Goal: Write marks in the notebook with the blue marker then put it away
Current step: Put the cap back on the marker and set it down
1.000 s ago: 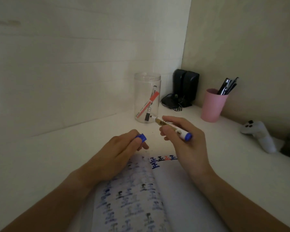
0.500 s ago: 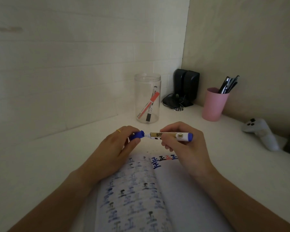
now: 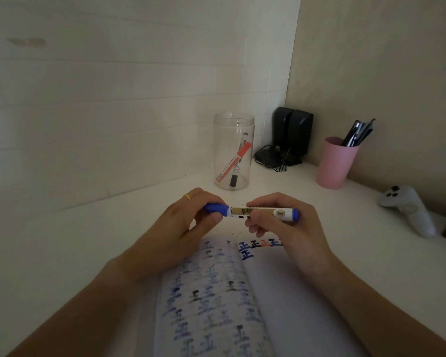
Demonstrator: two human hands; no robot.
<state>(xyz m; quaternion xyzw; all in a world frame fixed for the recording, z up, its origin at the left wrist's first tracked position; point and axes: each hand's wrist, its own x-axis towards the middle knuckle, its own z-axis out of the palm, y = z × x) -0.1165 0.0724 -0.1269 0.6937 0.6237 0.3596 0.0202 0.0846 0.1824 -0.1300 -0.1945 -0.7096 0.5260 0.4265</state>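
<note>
The blue marker [image 3: 265, 213] lies level above the open notebook [image 3: 242, 305], its white barrel pinched by my right hand [image 3: 281, 228]. My left hand [image 3: 180, 228] grips the blue cap [image 3: 216, 209], which sits on the marker's left end. The notebook's left page is full of blue and black tally marks; a short row of blue and red marks runs along the top of the right page. A clear plastic jar [image 3: 233, 150] stands behind my hands and holds a red marker and a black marker.
A pink cup [image 3: 335, 163] with several pens stands at the right by the wall. Black speakers [image 3: 291, 135] with cables fill the corner. A white game controller [image 3: 410, 210] lies at the far right. Walls close the desk behind and to the right.
My hands have come together. The cap, held apart in my left hand a second ago, now sits on the marker's tip, and the marker has turned level.
</note>
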